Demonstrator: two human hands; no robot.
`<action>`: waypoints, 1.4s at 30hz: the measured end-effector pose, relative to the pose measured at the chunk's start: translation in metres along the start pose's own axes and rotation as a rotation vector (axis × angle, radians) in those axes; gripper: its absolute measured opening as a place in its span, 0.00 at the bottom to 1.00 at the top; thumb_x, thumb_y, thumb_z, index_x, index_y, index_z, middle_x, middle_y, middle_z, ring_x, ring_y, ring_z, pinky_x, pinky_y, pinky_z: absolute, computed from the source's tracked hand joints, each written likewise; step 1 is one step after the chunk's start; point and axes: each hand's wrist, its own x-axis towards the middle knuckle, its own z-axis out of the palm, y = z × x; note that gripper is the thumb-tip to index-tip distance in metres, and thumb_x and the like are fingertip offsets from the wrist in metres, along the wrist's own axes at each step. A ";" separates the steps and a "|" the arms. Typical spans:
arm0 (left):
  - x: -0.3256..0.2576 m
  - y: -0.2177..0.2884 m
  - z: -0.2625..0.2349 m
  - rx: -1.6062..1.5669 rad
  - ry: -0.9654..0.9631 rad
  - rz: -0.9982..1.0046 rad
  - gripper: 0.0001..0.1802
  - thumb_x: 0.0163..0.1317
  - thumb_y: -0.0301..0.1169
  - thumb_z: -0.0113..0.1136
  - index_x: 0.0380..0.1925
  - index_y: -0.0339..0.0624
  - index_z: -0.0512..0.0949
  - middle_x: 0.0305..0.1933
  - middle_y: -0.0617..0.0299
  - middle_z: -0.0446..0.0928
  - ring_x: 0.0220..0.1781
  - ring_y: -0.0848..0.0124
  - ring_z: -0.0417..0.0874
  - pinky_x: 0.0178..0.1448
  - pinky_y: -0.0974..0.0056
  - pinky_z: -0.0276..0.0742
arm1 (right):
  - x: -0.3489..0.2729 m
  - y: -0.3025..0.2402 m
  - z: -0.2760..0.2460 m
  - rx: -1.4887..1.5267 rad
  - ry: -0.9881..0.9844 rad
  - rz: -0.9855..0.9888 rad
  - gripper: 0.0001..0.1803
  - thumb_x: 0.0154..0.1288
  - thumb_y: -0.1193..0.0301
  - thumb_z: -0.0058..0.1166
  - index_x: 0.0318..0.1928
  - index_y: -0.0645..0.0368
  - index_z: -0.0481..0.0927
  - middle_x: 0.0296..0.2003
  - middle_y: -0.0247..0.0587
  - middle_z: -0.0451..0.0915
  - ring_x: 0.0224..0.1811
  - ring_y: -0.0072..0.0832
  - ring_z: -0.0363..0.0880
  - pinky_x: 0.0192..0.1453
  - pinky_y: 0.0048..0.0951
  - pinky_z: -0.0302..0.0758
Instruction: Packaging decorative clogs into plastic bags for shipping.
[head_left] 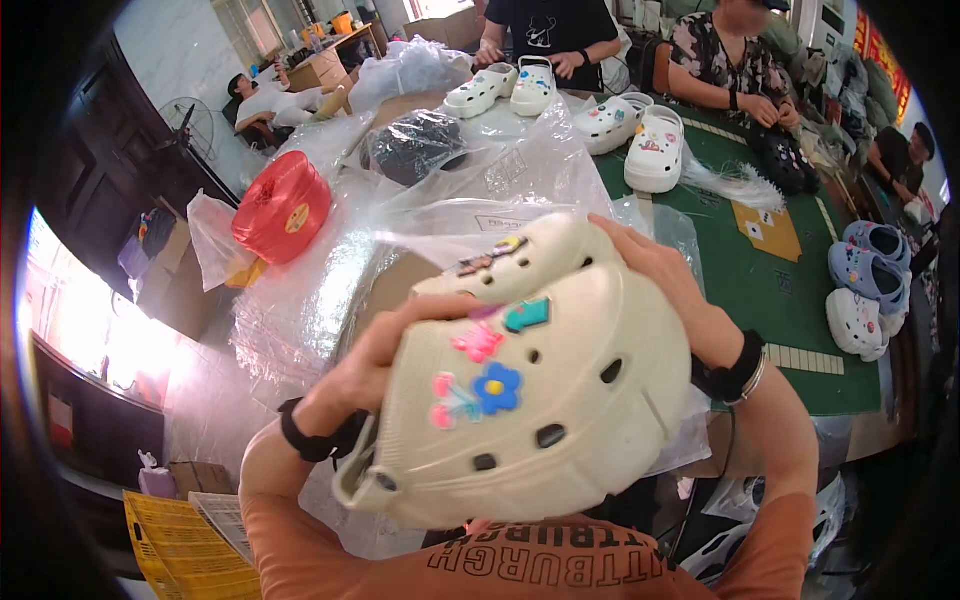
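Note:
Close in front of me is a pair of cream clogs. The nearer clog (590, 410) carries coloured charms: a blue flower, pink shapes and a teal piece. Behind it, the other clog (550, 255) has a row of small charms and is partly covered. My left hand (375, 355) grips the pair near its heel end, with its fingers between the two shoes. Round the toe end curls my right hand (665, 275), some fingertips hidden behind the far clog. Both wrists wear black bands.
Clear plastic bags (490, 175) spread over the table beside a red round roll (283, 208). White clogs (655, 150) stand farther back, blue clogs (868, 262) at right on a green mat (730, 300). People sit across the table; one handles dark clogs (783, 160). Another reclines at far left.

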 end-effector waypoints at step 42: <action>0.025 -0.096 0.064 0.668 0.356 -0.250 0.23 0.53 0.26 0.52 0.50 0.38 0.61 0.27 0.44 0.76 0.31 0.47 0.78 0.32 0.49 0.70 | -0.062 -0.031 0.038 -0.266 -0.208 -0.104 0.36 0.41 0.87 0.47 0.58 0.62 0.67 0.60 0.52 0.65 0.34 0.37 0.79 0.34 0.31 0.75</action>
